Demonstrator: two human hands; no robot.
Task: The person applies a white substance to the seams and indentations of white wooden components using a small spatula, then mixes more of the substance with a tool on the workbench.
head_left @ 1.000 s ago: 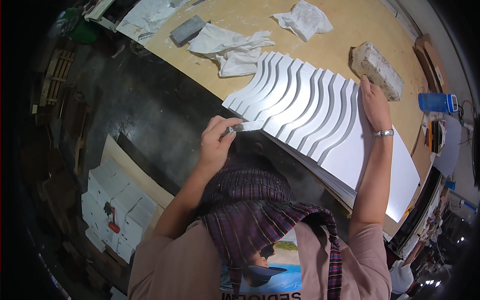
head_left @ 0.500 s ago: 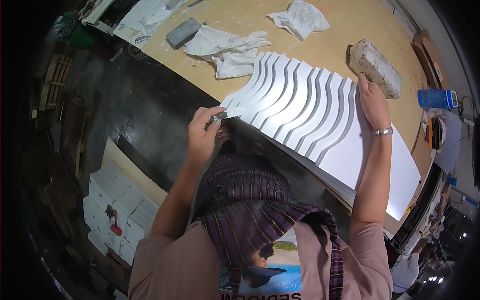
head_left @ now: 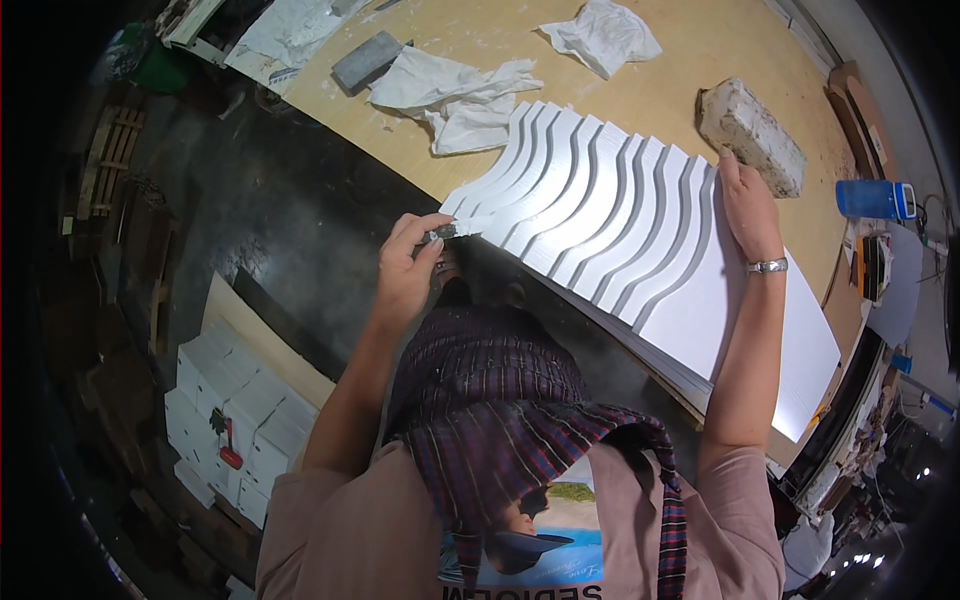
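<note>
A white panel (head_left: 640, 240) with several raised wavy ribs lies on a plywood workbench (head_left: 680, 60), overhanging its near edge. My left hand (head_left: 408, 275) pinches a small grey piece of sandpaper (head_left: 452, 231) against the panel's near left corner. My right hand (head_left: 748, 205) rests flat on the panel's far edge, fingers together, a metal band on the wrist. A dark plaid scarf (head_left: 500, 420) hangs from my head below the hands.
On the bench lie crumpled white cloths (head_left: 455, 90) (head_left: 605, 32), a grey block (head_left: 365, 60), a whitish brick-shaped block (head_left: 752, 135) and a blue container (head_left: 870, 200). White boxes (head_left: 225, 420) are stacked on the dark floor at left.
My left hand has slid leftward along the panel's near edge toward its corner with the sandpaper. My right hand has stayed in place on the far edge.
</note>
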